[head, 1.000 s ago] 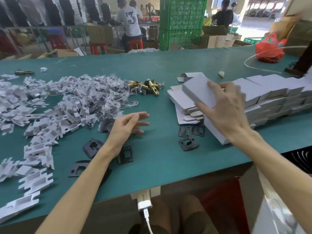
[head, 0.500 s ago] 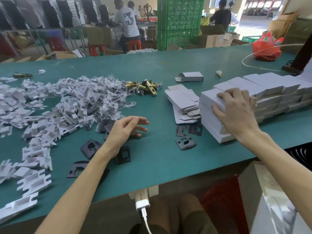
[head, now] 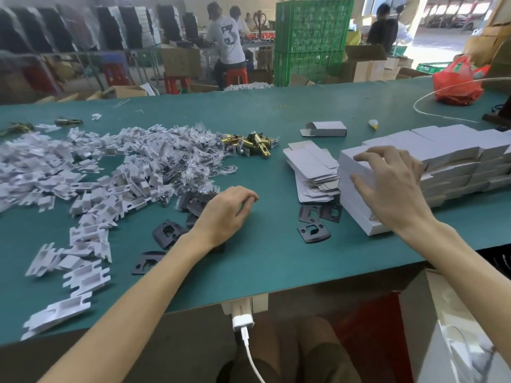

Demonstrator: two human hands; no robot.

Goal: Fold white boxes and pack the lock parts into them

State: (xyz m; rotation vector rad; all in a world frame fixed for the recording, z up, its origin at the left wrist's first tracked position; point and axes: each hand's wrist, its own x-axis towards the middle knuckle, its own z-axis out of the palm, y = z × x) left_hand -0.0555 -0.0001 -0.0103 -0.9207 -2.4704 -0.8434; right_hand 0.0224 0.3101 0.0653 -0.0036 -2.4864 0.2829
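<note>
My right hand (head: 392, 186) lies with spread fingers on the near end of a long stack of folded white boxes (head: 448, 145); it touches the top box without gripping it. Left of that stack is a pile of flat box blanks (head: 309, 167), and one folded box (head: 326, 129) lies alone behind it. My left hand (head: 226, 214) rests on the green table (head: 276, 258) with loosely curled fingers and holds nothing. Black strike plates (head: 313, 233) lie between my hands, more black plates (head: 166, 233) by my left wrist. Brass latch bolts (head: 254, 142) sit mid-table.
A big heap of white cardboard inserts (head: 83, 189) and bagged screws (head: 193, 161) covers the table's left. A red bag (head: 456, 87) and a small glue bottle (head: 373, 123) are far right. A charger (head: 243, 316) hangs at the near edge. Green crates (head: 312, 37) and people stand behind.
My right hand carried a folded box onto the near end of the stack, set it down and loosened its fingers. My left hand's fingers curled inward; it stayed in place.
</note>
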